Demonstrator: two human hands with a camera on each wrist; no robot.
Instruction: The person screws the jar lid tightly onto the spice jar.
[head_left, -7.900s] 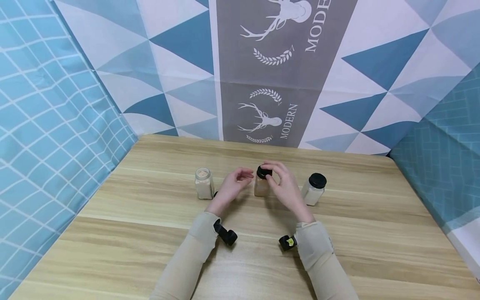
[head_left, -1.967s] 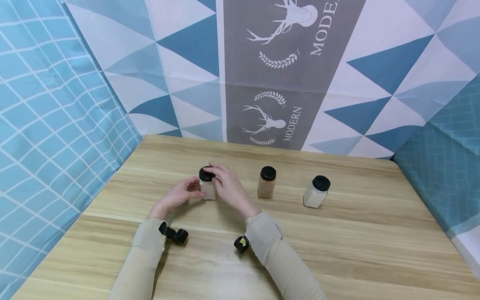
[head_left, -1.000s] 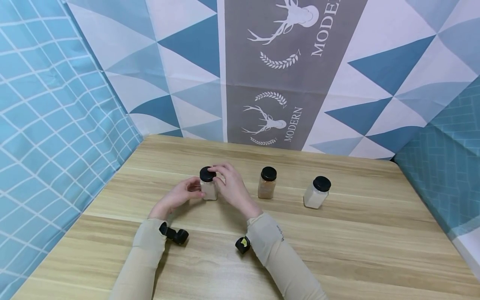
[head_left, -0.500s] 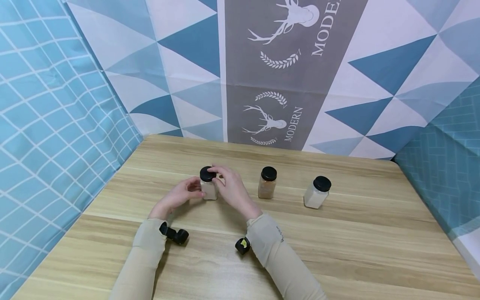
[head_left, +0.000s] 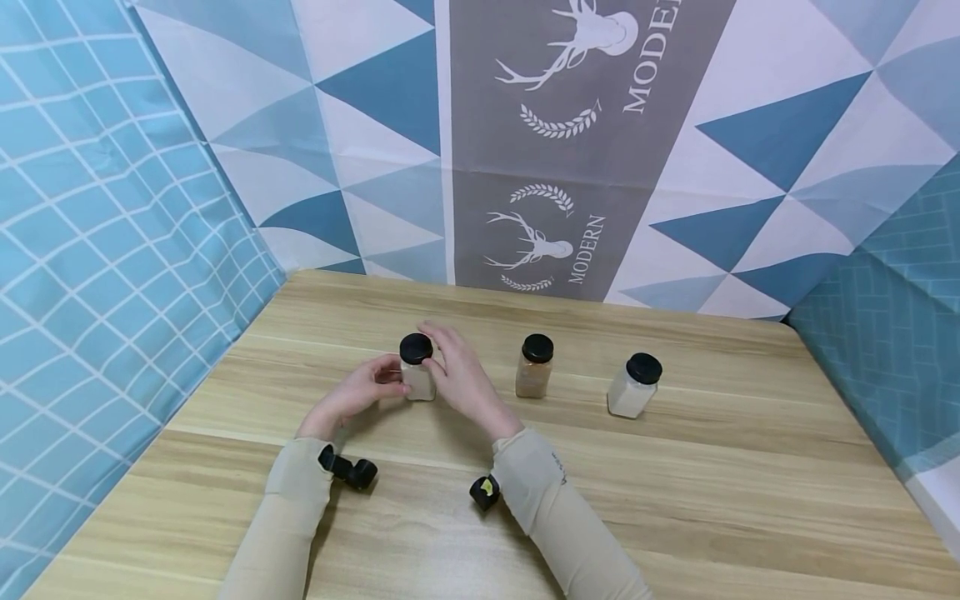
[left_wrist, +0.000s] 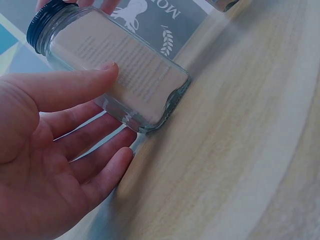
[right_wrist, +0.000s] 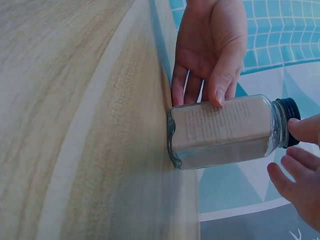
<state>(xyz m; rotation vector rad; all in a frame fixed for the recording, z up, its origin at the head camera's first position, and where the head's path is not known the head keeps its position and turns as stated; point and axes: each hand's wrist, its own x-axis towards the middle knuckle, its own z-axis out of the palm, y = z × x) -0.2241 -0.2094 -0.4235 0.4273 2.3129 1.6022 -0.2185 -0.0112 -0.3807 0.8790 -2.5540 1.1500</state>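
A square glass spice jar (head_left: 418, 382) of pale powder, with a black screw lid (head_left: 416, 348), stands upright on the table at the left of the head view. My left hand (head_left: 358, 392) holds its body between thumb and fingers; in the left wrist view the thumb (left_wrist: 75, 87) lies across the printed side. On the lid's right side rests the thumb of my right hand (head_left: 465, 375). Its other fingers are loosely extended, and in the right wrist view the fingers (right_wrist: 282, 182) that show stand apart from the lid (right_wrist: 289, 122).
To the right stand two more black-lidded jars: one with orange-brown powder (head_left: 534, 367), then one with white contents (head_left: 633, 386). The wooden table (head_left: 712, 500) ends at a patterned cloth backdrop (head_left: 390, 208). Blue checked cloth (head_left: 112, 250) hangs along the left.
Long before, this jar stood lidless and my right hand was at the brown jar's lid. Since half a second ago, the right fingers have lifted from the lid's top; the left hand keeps its hold.
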